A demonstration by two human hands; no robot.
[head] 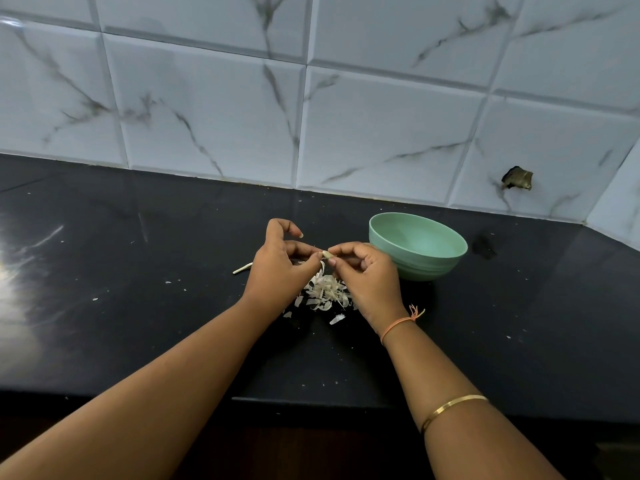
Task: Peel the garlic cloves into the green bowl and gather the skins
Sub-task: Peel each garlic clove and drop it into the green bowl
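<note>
Left hand: fingertips pinching garlic clove.
Right hand: pinching same clove.
Green bowl: just right, near wall.
Skins: beneath hands, well apart from counter edge.

We note the left grip and right grip meeting over the black counter. Each pinches the same small garlic clove between thumb and fingertips. Directly below lies a heap of loose skins. The green bowl stands upright just beside the right grip. A pale stalk piece lies beside the left grip. An orange thread circles the right wrist.
</note>
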